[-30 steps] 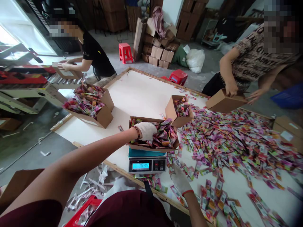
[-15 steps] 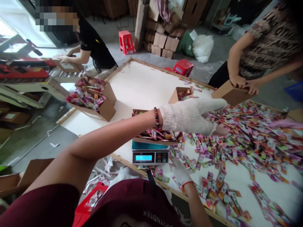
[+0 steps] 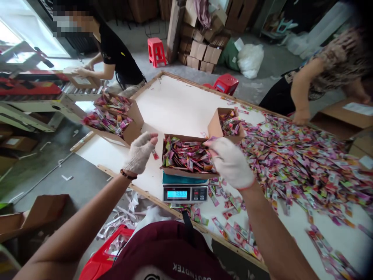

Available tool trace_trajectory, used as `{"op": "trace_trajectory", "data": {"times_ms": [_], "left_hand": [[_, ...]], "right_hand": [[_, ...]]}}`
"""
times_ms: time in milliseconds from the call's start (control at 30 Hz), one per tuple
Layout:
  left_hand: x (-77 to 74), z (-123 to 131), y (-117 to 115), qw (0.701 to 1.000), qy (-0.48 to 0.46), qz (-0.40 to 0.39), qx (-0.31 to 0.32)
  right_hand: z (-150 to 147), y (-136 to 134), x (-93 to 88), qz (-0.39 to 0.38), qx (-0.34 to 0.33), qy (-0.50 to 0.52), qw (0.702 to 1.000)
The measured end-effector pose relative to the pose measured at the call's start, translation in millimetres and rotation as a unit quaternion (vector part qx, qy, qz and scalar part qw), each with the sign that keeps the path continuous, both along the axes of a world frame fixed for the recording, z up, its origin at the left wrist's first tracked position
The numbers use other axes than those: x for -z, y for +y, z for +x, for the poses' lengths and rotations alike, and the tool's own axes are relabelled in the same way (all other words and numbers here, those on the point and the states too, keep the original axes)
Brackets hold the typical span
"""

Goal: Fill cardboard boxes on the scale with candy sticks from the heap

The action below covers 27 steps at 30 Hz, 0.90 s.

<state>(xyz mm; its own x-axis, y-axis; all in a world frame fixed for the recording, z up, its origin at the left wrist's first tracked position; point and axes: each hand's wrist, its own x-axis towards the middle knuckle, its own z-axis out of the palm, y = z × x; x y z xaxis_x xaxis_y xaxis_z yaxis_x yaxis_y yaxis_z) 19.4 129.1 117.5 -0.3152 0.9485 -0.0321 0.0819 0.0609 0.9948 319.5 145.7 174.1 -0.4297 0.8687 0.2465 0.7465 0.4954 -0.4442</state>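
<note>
A cardboard box [image 3: 171, 170] full of coloured sachets sits on a digital scale [image 3: 185, 192] with a lit display. My gloved left hand [image 3: 140, 152] hovers just left of the box, its fingers curled and apart, holding nothing I can see. My gloved right hand [image 3: 230, 161] is at the box's right edge, thumb and fingers pinched on a sachet [image 3: 210, 140] above the pile in the box.
Loose sachets [image 3: 294, 163] cover the right half of the white wooden-framed table [image 3: 177, 105]. A smaller filled box [image 3: 216, 125] stands behind; two filled boxes [image 3: 129, 132] sit at the left. One person works at the left conveyor, another's hand [image 3: 300, 116] rests on the far right.
My left hand swung from over the sachet pile back to the box's left side. My right hand rose from the table to the box's right edge. The far person's box has gone from the table.
</note>
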Motion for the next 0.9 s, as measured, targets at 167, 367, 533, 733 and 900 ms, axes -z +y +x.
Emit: {"op": "trace_trajectory", "data": {"times_ms": [167,367,533,733,900], "left_hand": [[37.6,-8,-43,0.994,-0.067,-0.089,-0.016],[67.8,-42,-88,0.976,-0.088,-0.175,-0.097],[89.9,-52,-116,0.947,-0.146,-0.229,-0.17],[96.3,-40,-110,0.947,-0.155,-0.241,-0.143],[85.2,-37,-101,0.959,-0.134,-0.218,-0.124]], "right_hand": [[-72,46,9.5,-0.166,-0.035,-0.338,0.926],[-2,19,-29.1,-0.108,0.012,-0.106,0.988],[99,3,-51.8,0.042,0.223,-0.172,0.959],[97,7,-29.6,-0.009,0.226,-0.108,0.968],[49,29,-22.4,0.011,0.157,-0.045,0.986]]}}
